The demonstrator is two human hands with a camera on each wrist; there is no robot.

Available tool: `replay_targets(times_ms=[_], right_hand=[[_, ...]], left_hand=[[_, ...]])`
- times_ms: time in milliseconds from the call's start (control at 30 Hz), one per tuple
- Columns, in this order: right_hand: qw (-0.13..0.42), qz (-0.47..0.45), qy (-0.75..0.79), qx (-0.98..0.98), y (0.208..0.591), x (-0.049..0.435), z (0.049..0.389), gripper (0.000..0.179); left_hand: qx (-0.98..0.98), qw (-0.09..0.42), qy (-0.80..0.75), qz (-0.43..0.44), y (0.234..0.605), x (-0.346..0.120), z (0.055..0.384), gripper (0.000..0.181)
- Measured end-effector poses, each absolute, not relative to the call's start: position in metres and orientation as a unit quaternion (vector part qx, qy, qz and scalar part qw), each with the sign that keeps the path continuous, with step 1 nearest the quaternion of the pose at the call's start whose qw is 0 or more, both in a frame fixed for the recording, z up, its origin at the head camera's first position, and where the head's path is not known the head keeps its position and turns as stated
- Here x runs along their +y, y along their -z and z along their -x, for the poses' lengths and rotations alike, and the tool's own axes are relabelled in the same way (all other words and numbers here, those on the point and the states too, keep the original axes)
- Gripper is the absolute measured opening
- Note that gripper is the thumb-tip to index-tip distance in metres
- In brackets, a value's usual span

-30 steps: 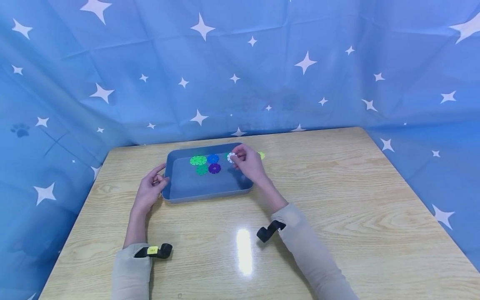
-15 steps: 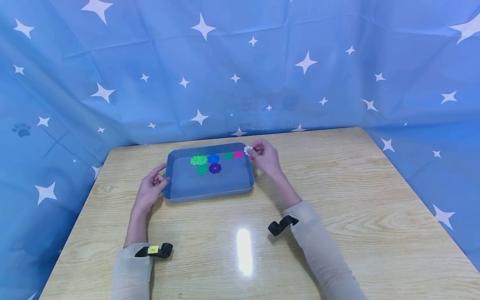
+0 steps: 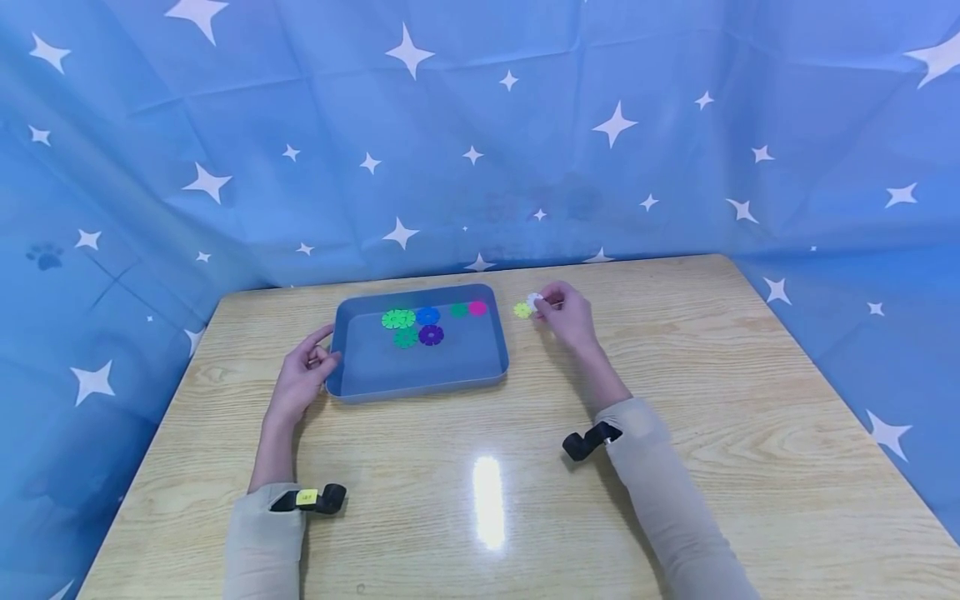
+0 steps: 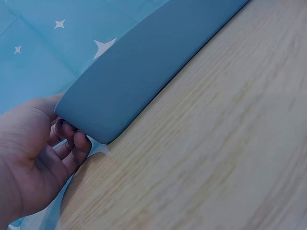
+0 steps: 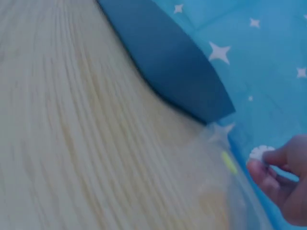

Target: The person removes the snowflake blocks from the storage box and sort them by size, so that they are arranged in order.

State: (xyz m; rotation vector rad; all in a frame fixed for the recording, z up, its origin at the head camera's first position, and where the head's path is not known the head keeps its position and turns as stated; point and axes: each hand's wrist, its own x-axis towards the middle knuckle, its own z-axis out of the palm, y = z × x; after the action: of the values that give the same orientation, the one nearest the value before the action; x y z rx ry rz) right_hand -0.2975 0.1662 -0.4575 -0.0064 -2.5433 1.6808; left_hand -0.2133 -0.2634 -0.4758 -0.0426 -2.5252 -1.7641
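My right hand (image 3: 567, 317) pinches a white notched plastic disc (image 3: 534, 301) just right of the tray, as the right wrist view also shows with the disc (image 5: 260, 152) between thumb and fingertips. Beside it on the table lies a yellow notched disc (image 3: 522, 311). My left hand (image 3: 297, 382) holds the left wall of a blue-grey rectangular tray (image 3: 457, 362), thumb over the rim and fingers curled outside. Inside the tray are light green discs (image 3: 397, 319), a blue disc (image 3: 427, 316), a purple disc (image 3: 431, 335), green discs (image 3: 406, 338) and a pink disc (image 3: 477, 308).
The wooden table (image 3: 420, 483) extends in front of and to the right of the tray. Behind it hangs a blue curtain (image 3: 525, 167) with white stars, close to the table's back edge. A bright light reflection (image 3: 488, 500) shows on the tabletop.
My right hand has carried the white disc rightward, from above the tray, over its right wall, to beside the yellow disc. The pink disc came into sight. My left hand has stayed on the tray.
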Motion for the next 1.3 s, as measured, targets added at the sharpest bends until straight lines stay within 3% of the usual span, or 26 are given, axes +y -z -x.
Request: replay_targets(times_ms=[767, 1300], right_hand=[[0.050, 0.053, -0.413, -0.908, 0.469, 0.171, 0.317, 0.018], [0.012, 0.061, -0.410, -0.910, 0.463, 0.160, 0.304, 0.022]], left_hand=[[-0.805, 0.035, 0.591, 0.022, 0.478, -0.265, 0.215, 0.055], [-0.808, 0.037, 0.587, 0.024, 0.481, -0.266, 0.217, 0.055]])
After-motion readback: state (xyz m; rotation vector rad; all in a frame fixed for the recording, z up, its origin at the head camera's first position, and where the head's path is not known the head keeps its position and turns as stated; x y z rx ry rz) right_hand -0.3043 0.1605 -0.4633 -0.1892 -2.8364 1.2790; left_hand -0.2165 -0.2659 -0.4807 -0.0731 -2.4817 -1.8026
